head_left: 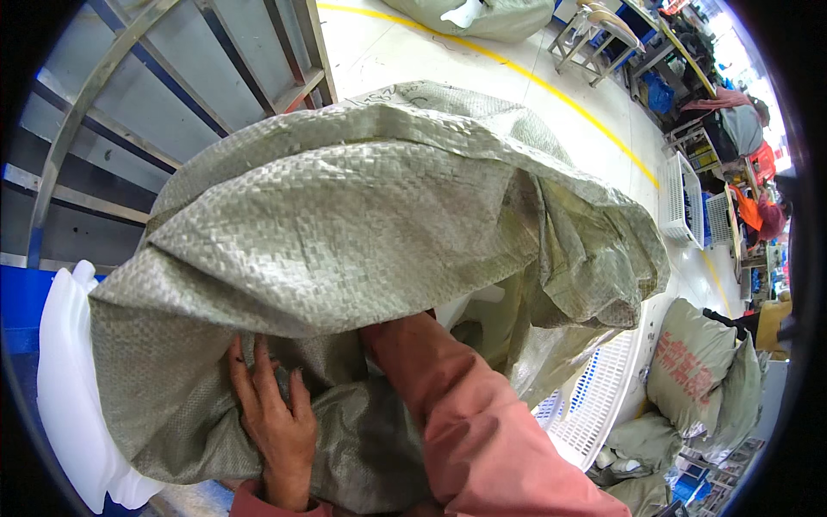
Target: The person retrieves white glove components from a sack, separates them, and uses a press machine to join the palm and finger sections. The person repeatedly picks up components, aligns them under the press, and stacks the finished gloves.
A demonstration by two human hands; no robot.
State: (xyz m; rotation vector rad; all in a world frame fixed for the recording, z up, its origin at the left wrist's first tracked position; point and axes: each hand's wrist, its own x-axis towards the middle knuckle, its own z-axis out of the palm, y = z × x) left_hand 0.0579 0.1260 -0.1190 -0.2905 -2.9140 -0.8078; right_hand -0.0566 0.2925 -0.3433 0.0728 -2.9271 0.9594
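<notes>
A large grey-green woven sack [336,224] fills the middle of the view, its wide mouth loose and folded over. My left hand [282,426] lies against the sack's near left side, fingers spread on the fabric below the drooping fold. My right forearm [482,405], in a pinkish-red sleeve, reaches under that fold into the sack. The sack's cloth hides my right hand, so what it touches or holds does not show.
A metal-barred frame [129,95] stands at the far left, with a white plastic-looking object [69,396] below it. Right of the sack is a white perforated basket [594,405]. Stuffed sacks [693,366] lie at right; another sack [491,19] rests beyond the yellow floor line [551,86].
</notes>
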